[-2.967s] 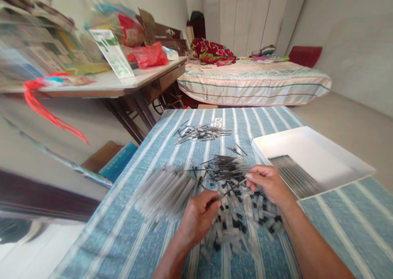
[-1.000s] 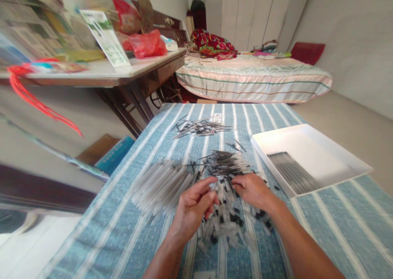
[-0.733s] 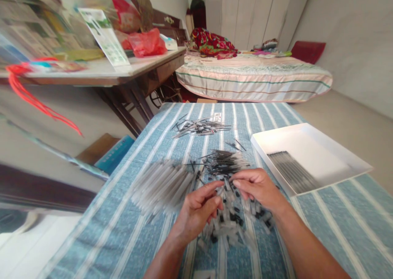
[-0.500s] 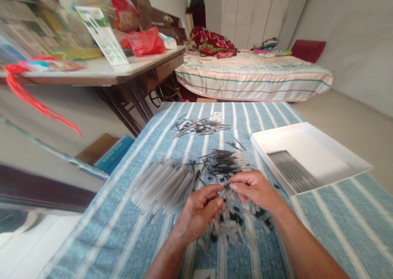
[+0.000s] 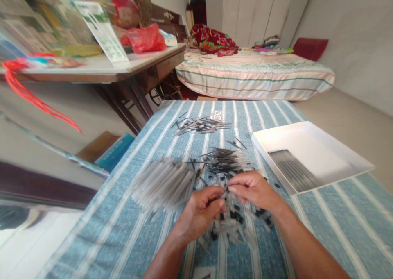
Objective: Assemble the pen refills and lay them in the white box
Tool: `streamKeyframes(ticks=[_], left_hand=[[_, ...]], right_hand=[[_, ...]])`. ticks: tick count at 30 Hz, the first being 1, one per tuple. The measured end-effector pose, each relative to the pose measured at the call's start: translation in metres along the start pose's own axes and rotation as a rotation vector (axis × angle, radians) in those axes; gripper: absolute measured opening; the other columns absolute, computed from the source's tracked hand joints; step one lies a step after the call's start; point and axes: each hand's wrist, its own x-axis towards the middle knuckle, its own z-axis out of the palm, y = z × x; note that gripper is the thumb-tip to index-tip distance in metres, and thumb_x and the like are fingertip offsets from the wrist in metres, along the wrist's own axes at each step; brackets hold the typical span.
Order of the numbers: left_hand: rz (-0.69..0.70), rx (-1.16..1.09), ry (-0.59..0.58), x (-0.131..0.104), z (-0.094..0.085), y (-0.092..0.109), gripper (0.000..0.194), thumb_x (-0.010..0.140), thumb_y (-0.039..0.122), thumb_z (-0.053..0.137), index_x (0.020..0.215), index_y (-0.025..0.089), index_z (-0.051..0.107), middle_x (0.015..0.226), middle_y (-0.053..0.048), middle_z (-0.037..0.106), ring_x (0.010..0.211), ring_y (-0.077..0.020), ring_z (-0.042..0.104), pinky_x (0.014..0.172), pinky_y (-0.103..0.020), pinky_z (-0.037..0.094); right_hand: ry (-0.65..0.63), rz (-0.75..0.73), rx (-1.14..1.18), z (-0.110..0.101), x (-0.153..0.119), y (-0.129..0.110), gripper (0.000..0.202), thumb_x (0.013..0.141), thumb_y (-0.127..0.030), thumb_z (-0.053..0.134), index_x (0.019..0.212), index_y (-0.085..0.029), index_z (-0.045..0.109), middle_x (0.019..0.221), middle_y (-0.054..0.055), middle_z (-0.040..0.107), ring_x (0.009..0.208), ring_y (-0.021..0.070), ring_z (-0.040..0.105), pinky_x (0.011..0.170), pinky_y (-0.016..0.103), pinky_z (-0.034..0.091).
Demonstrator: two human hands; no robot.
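Note:
Over a loose heap of small clear and black pen caps and plugs (image 5: 236, 217), my left hand (image 5: 202, 207) and my right hand (image 5: 253, 189) meet fingertip to fingertip. Both are closed in a pinch on a small pen part (image 5: 225, 192), dark at the right and pale at the left; the fingers hide most of it. Just beyond my hands lies a pile of thin black-tipped refills (image 5: 225, 160). A thick stack of translucent pen barrels (image 5: 164, 184) rests left of my left hand.
To the right, a shallow white box (image 5: 334, 160) holds a row of dark-ended pens (image 5: 293, 170). Another scattered pile of thin refills (image 5: 201, 125) lies toward the far edge of the striped tablecloth (image 5: 123, 213). A cluttered side table (image 5: 144, 66) stands at left, a bed (image 5: 254, 74) beyond.
My hands stay nearly in place, still pinching the small part, with slight finger movement. The view has shifted a little; the piles and box look unchanged.

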Motion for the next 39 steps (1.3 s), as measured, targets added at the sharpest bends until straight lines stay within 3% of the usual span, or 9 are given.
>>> streamKeyframes(ticks=[14, 22, 30, 39], left_hand=[[-0.066, -0.072, -0.039, 0.000, -0.002, -0.005, 0.017, 0.076, 0.029, 0.053, 0.082, 0.013, 0.055, 0.063, 0.000, 0.060, 0.044, -0.0058, 0.043, 0.038, -0.016, 0.030], [-0.158, -0.151, -0.105, 0.000, -0.003, -0.004, 0.019, 0.073, 0.030, 0.056, 0.082, 0.013, 0.055, 0.063, 0.000, 0.061, 0.042, -0.0058, 0.046, 0.037, -0.016, 0.032], [-0.151, -0.101, -0.098, 0.000, -0.003, -0.006, 0.014, 0.071, 0.024, 0.054, 0.080, 0.013, 0.057, 0.062, 0.001, 0.060, 0.043, -0.0060, 0.047, 0.038, -0.016, 0.034], [-0.124, -0.077, -0.063, 0.002, -0.001, -0.008, 0.011, 0.068, 0.022, 0.056, 0.076, 0.015, 0.055, 0.058, 0.003, 0.058, 0.042, -0.0059, 0.045, 0.039, -0.016, 0.035]], right_hand=[[-0.058, -0.040, -0.205, -0.001, 0.002, -0.005, 0.027, 0.085, -0.031, 0.048, 0.071, -0.013, 0.063, 0.044, -0.004, 0.050, 0.041, 0.0072, 0.044, 0.049, 0.018, 0.036], [-0.131, 0.027, -0.154, -0.003, 0.001, -0.001, 0.019, 0.080, -0.029, 0.055, 0.080, -0.014, 0.066, 0.048, -0.004, 0.052, 0.043, 0.0078, 0.047, 0.044, 0.017, 0.034], [-0.160, 0.046, -0.175, -0.003, 0.003, 0.003, 0.021, 0.080, -0.029, 0.055, 0.072, -0.013, 0.065, 0.045, -0.004, 0.051, 0.042, 0.0070, 0.045, 0.043, 0.016, 0.032], [-0.202, 0.044, -0.191, 0.003, 0.003, 0.007, 0.046, 0.086, -0.037, 0.044, 0.045, -0.015, 0.044, 0.038, -0.005, 0.045, 0.038, 0.0056, 0.039, 0.044, 0.016, 0.031]])
